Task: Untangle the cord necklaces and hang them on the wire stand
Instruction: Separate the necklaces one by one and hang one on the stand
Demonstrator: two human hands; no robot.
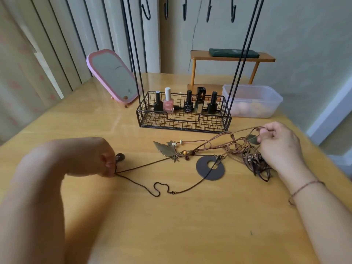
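Two hands at work on the wooden table [133, 225], head view; the left hand [95, 157] sits curled at the left, fingertips pinching a thin dark chain [158, 184] beside a small dark pendant [120, 156]; that chain runs taut to the right and also loops loosely across the table towards the middle; the right hand [276, 143] is over on the right, thumb and finger pinching a brown cord [242, 130] lifted off the tangle of necklaces [228, 147]; the tangle lies on the table between the hands, just in front of the wire stand [182, 119]; a leaf charm [162, 148], beads and a flat grey ring [210, 168] lie in it; a darker bunch of cord [257, 164] sits by the right wrist; the stand's basket holds small bottles [168, 103]; its hooks [184, 12] up top are bare; a pink mirror [112, 75] stands to the left, a plastic tub [251, 100] to the right
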